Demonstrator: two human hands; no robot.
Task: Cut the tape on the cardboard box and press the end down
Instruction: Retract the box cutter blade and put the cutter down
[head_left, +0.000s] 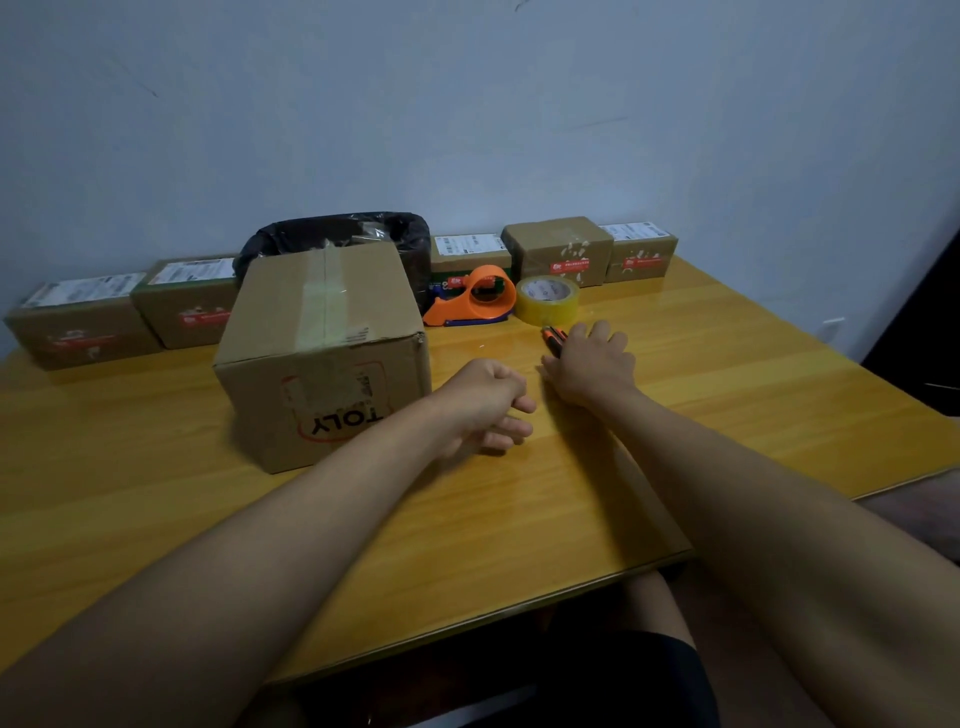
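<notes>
The cardboard box (322, 353) stands on the left half of the yellow worktop (727, 395), its top seam covered by a strip of clear tape (323, 299) that runs toward the near edge. Just right of the box's lower corner the left hand (488, 405) hovers, loosely curled and gripping nothing. Further right the right hand (592, 364) lies flat with its fingers spread over a small orange-and-black utility knife (553, 340), touching it but not yet closed around it. Beyond the knife sit a loose tape roll (546, 300) and an orange tape dispenser (475, 299), with a black-lined bin (337, 234) and a row of small parcels (558, 249) against the wall.

The risk I see is in the pickup: the knife is half hidden under the fingers, and I cannot tell whether its blade is out, so a careless grab could nick a finger. With the box unsteadied, a cut could also push it along the worktop or score the cardboard.
</notes>
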